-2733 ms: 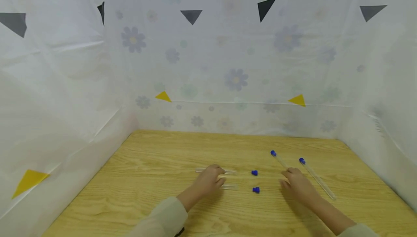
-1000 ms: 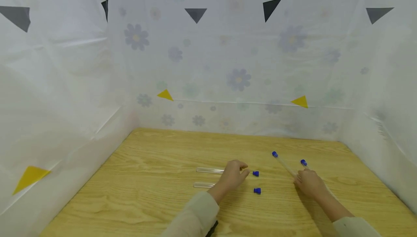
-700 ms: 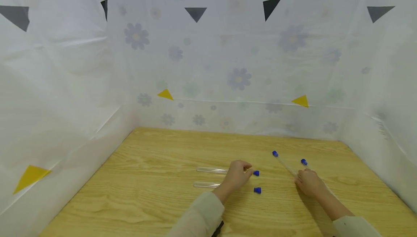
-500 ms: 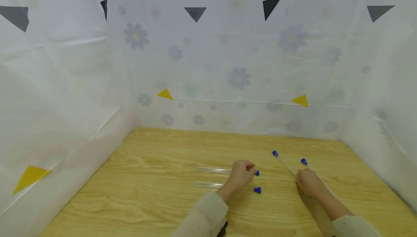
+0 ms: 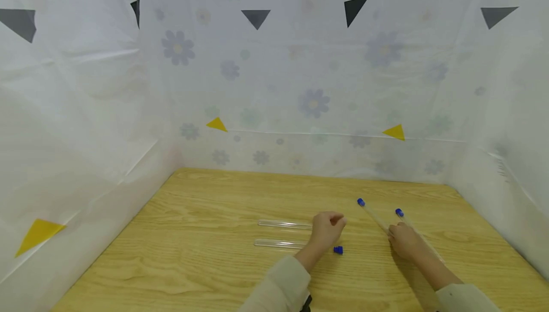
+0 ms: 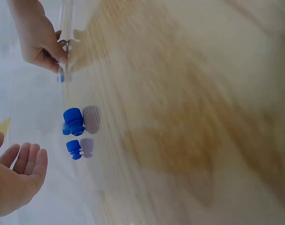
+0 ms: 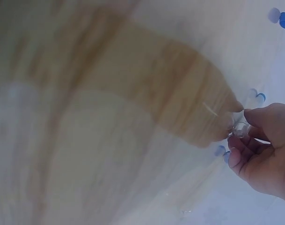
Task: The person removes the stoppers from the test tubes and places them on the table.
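Two clear uncapped test tubes, a far one [image 5: 283, 225] and a near one [image 5: 279, 243], lie side by side on the table. My left hand [image 5: 326, 230] is over the far tube's open end, hiding the far blue cap in the head view. In the left wrist view that hand [image 6: 20, 180] has loosely bent fingers, apart from the two loose caps, a larger-looking one [image 6: 73, 121] and a smaller one [image 6: 74, 149]. My right hand [image 5: 405, 240] pinches the lower end of a blue-capped test tube [image 5: 376, 217] between thumb and fingers; the right wrist view shows its rounded end [image 7: 240, 129].
A second blue-capped test tube [image 5: 422, 236] lies slanted beside my right hand, partly behind it. The near loose cap [image 5: 338, 250] lies below my left hand. White flowered sheeting [image 5: 274, 88] encloses the wooden table [image 5: 193, 264] at the back and sides.
My left hand has moved right from the uncapped tubes to over the far loose cap, which it now covers. My right hand shifted slightly right earlier, then stayed at the capped tube.
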Available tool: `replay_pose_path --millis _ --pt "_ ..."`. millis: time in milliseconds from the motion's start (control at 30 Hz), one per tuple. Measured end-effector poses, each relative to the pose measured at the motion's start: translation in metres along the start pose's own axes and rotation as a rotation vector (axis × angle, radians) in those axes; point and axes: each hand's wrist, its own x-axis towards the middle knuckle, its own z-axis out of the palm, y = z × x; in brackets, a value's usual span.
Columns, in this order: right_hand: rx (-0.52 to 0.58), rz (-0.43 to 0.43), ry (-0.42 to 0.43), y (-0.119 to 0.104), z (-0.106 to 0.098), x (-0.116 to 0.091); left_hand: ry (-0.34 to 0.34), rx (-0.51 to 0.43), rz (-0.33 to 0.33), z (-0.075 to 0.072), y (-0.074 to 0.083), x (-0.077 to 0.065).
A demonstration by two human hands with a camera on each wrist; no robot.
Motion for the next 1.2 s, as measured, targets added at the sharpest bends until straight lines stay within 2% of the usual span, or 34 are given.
replay_pose_path --millis 267,400,500,667,833,1000,1200 --pt "0.052 -0.005 0.011 -0.001 0.004 -0.001 0.041 -0.063 -0.026 0.009 0.001 -0.001" --pt "0.055 -0.002 0.016 -0.003 0.005 -0.001 0.066 -0.090 -0.063 0.012 0.002 -0.001" --pt "0.044 0.014 0.040 -0.007 0.005 -0.003 0.080 -0.167 -0.124 0.016 0.003 -0.001" --pt "0.107 0.065 0.058 -0.018 0.002 -0.004 0.117 -0.339 -0.230 0.023 0.006 0.002" --pt "0.141 0.130 0.042 -0.029 0.000 -0.005 0.135 -0.439 -0.301 0.029 0.008 0.004" --pt "0.113 0.160 0.043 -0.037 -0.001 -0.006 0.139 -0.515 -0.324 0.032 0.008 0.005" --pt "0.075 0.143 0.110 -0.042 0.003 -0.007 0.149 -0.559 -0.346 0.035 0.010 0.006"
